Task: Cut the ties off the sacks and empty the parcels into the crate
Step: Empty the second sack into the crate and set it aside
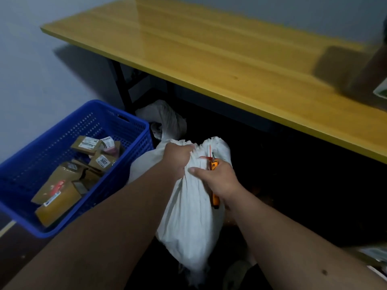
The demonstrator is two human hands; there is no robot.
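Yellow wooden desk [219,57] on black legs runs across the upper part of the view, in front of a pale wall; the floor under it is dark. On the floor at left stands a blue perforated crate [134,130] holding several brown cardboard parcels [60,185] with white labels. Just right of the crate, a white sack [192,227] stands upright, its neck gathered and bound with a red tie [206,156]. The left hand [178,158] grips the bunched neck, fingers closed round the cloth. The right hand [217,178] holds an orange-handled cutter [214,198], fingers closed on the handle and thumb extended against the sack; the cutter tip sits at the tie. A second white sack [165,118] lies crumpled behind, under the desk edge.
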